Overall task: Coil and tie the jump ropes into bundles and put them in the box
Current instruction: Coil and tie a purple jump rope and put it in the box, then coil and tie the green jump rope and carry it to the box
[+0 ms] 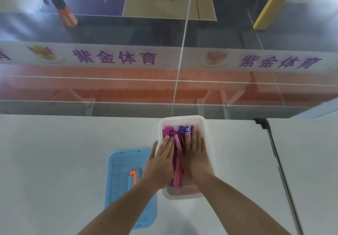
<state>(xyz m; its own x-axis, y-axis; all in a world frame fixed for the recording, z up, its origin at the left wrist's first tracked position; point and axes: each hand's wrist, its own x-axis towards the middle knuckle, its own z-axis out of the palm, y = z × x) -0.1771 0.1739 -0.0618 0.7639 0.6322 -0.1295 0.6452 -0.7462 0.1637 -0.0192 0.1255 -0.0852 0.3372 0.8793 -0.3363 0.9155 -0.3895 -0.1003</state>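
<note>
So both hands are flat in the white plastic box (208, 143) right in the middle of the frame, fingers straight, pressing down on the jump ropes (178, 161) inside. Left hand (161, 159) lies over the box's left rim, right hand (194, 154) sits further in. The ropes are a bundled mix: magenta cord coiled at the upper left of the box, darker purple cord at the upper right, a pink handle with a checkered pattern running down between the two hands, and a purple checkered handle poking out by the right fingertips. A bit of orange shows in there too. Just left of the box a blue lid (118, 179) lies on the white table (54, 161), with a small orange clip (133, 177) on it
</note>
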